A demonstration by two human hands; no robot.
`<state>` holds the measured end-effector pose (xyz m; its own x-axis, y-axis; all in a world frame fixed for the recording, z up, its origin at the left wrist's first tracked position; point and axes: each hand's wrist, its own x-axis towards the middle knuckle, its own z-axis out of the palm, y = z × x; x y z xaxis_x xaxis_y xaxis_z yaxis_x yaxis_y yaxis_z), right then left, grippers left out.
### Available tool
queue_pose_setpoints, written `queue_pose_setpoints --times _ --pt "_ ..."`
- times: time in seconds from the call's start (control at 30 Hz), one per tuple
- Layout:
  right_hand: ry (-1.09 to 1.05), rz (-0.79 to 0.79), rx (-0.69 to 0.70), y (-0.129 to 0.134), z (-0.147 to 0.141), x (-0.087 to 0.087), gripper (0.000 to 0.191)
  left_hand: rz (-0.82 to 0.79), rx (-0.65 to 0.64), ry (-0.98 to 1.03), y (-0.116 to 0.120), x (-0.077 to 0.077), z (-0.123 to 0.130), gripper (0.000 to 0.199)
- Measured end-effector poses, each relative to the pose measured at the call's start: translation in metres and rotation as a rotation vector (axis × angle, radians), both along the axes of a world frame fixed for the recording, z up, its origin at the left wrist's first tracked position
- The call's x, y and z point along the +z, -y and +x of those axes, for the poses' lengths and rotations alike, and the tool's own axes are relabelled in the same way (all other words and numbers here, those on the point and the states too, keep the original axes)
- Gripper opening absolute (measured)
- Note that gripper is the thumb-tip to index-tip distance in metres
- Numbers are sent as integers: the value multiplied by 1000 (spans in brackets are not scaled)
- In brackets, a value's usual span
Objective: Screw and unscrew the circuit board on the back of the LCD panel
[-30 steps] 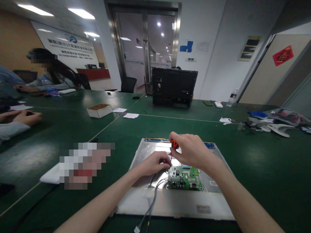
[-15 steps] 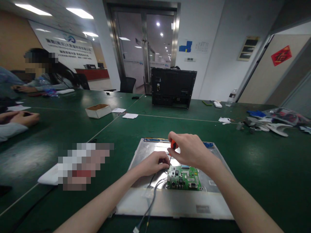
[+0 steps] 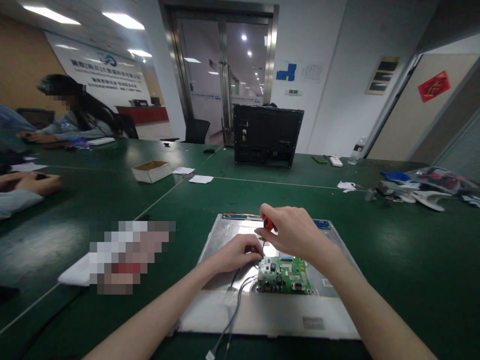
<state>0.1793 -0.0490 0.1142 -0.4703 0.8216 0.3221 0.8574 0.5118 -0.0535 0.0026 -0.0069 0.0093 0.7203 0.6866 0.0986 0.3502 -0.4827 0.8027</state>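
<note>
A screwdriver with a red and black handle stands nearly upright in my right hand, which is closed around its grip. Its thin shaft points down to the upper left corner of a green circuit board. My left hand is closed in a pinch beside the tip, at that corner; whatever its fingertips hold is hidden. Under both hands lies a silver metal display panel, flat on the table. Grey cables run from the board's left side over the panel's front edge.
Beyond the panel a black monitor housing stands on the green table. An open white box and papers lie to its left. A bottle and plastic scraps are at right. Other people sit at left.
The fingers of my right hand have shifted slightly around the screwdriver handle. My left hand stays at the board's corner, and the panel has not moved.
</note>
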Motion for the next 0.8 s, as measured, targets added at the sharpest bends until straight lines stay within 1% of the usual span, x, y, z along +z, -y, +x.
queue_pose_setpoints --times 0.07,0.13,0.27,0.37,0.5,0.57,0.73,0.8 --pt "12 0 -4 -1 0 0 12 9 10 -14 0 1 0 7" --pt "-6 -19 21 0 1 1 9 8 12 -13 0 0 0 7" --pt "-51 -40 53 1 1 1 13 -1 -9 17 -1 -3 -1 8" --pt "-32 -33 35 1 0 1 13 4 -24 10 -1 -3 0 9" --pt "22 -24 -18 -1 0 1 18 8 -5 -18 1 2 1 8" --pt "37 -25 -29 -2 0 1 17 13 3 -21 1 3 0 8" --pt "-17 -13 21 -1 0 -1 14 -1 -5 0 0 -1 -1 8" --pt "-8 -5 14 -1 0 -2 14 -12 -3 11 -1 -3 -1 8"
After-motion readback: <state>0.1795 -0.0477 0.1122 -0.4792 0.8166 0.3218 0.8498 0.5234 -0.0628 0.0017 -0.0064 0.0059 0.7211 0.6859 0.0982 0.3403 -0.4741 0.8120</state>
